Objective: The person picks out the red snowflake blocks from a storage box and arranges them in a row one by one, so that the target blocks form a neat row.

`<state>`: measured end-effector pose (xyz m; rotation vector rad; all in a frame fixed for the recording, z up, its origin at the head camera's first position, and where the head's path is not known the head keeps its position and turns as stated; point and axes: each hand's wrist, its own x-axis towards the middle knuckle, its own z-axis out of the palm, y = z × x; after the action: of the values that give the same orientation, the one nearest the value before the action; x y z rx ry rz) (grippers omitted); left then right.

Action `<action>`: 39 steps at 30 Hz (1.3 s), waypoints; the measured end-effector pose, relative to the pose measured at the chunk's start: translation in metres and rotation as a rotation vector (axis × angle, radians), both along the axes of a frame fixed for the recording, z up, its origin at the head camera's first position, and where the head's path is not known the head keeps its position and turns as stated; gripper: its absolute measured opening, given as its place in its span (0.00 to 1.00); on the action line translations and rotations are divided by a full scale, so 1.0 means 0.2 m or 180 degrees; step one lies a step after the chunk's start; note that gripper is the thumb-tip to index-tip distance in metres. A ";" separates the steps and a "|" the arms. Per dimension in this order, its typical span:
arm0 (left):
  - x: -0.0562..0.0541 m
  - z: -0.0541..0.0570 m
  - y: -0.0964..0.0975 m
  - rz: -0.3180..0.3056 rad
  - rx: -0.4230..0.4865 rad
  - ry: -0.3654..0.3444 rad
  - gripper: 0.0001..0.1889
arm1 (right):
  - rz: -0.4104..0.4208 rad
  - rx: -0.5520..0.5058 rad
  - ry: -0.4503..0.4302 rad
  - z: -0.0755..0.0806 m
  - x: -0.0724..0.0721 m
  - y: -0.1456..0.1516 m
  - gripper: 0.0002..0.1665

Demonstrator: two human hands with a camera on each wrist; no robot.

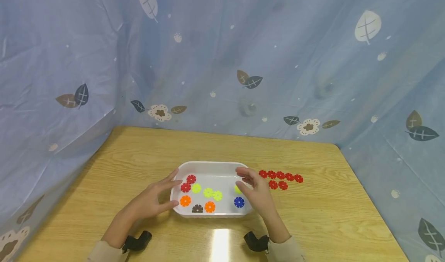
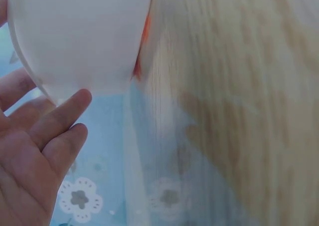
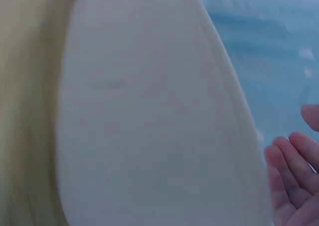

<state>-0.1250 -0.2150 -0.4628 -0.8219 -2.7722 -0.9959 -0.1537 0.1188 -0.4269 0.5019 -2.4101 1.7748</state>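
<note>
A white plastic tray [image 1: 208,167] stands on the wooden table, holding notched round discs: orange ones [image 1: 185,201], yellow ones [image 1: 208,192], red ones [image 1: 185,187], a brown one [image 1: 197,208] and a blue one [image 1: 239,202]. At its left end is my left hand [image 1: 152,197], fingers spread and nearly straight at the rim, thumb toward the front corner. The left wrist view has two fingertips [image 2: 82,97] against the tray's outer wall. My right hand [image 1: 256,193] is over the right end, fingers loosely bent with nothing between them, partly covering a yellow disc [image 1: 237,189].
Right of the tray, several red discs [image 1: 281,175] lie in a row on the table [image 1: 323,208], with two more red discs [image 1: 278,185] below it. A blue patterned cloth [image 1: 215,61] hangs behind the table and along both sides. Black wrist straps [image 1: 256,241] show near both sleeves.
</note>
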 end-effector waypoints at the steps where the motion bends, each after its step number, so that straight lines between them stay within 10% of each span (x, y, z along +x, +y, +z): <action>1: 0.00 0.00 0.00 -0.0005 0.0009 -0.0005 0.31 | 0.0032 0.0011 0.0006 0.00 0.00 -0.04 0.20; 17: -0.01 0.00 -0.01 0.0036 -0.0027 -0.0049 0.31 | 0.0857 0.0127 -0.0169 0.01 -0.09 -0.51 0.23; 39: 0.00 -0.01 0.00 -0.0075 0.0062 -0.0011 0.30 | 0.0727 0.0505 -0.1168 -0.12 -0.18 -0.68 0.20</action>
<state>-0.1247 -0.2148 -0.4655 -0.8530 -2.7575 -1.0278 -0.1901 -0.0176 -0.4500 0.5255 -2.8627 1.9188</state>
